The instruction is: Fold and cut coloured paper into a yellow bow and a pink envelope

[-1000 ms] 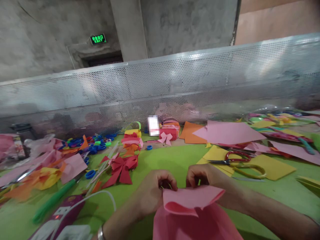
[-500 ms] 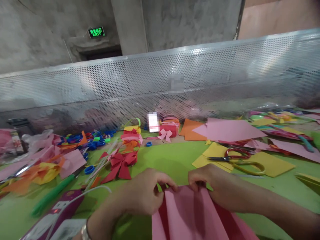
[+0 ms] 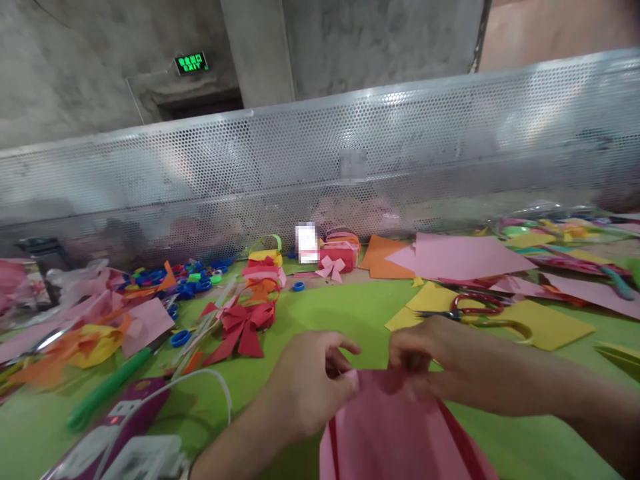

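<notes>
Moved: both my hands are closing in on the top edge of the pink paper (image 3: 395, 427).
Left hand (image 3: 313, 380): I'm pinching the edge.
Right hand (image 3: 440, 357): pinching beside it.
Scissors (image 3: 475, 313): lying beyond my right hand.

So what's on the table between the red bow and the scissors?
In the head view, nothing but bare green table lies between the red bow and the scissors, until the yellow paper under the scissors.

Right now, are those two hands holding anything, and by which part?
Yes: both the left hand and right hand pinch the pink paper sheet at its far top edge.
</notes>
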A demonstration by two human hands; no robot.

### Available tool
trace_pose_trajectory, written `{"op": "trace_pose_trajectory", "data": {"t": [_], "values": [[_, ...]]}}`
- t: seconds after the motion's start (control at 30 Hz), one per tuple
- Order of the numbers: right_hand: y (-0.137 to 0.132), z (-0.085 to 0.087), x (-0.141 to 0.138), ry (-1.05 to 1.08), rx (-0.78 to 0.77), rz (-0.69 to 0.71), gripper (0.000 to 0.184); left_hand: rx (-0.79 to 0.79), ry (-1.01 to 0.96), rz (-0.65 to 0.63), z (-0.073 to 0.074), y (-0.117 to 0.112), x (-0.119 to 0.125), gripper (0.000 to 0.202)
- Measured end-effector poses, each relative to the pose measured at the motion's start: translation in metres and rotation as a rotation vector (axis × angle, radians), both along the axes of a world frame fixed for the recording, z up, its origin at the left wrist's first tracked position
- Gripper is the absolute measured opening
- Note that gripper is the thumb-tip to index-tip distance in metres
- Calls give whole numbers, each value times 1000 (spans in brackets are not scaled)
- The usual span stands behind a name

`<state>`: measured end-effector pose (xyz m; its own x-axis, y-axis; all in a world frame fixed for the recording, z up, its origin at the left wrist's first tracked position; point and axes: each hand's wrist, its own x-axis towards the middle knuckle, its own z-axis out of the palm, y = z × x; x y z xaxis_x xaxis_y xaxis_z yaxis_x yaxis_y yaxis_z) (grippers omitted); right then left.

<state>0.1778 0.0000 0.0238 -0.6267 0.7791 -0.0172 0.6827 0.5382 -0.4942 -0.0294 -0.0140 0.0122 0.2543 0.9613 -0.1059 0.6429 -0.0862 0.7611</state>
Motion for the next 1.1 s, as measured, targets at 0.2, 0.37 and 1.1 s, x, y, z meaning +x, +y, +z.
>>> {"op": "trace_pose_trajectory", "data": {"t": [0.2, 0.37, 1.1], "values": [[-4, -7, -10, -117, 69, -108, 20, 90, 87, 3, 4, -4, 6, 33], [-4, 1, -16, -252, 91, -147, 26, 102, 96, 1, 1, -5, 5, 30], [1, -16, -19, 57, -139, -19, 29, 233, 357, -167, 2, -13, -1, 35]]}}
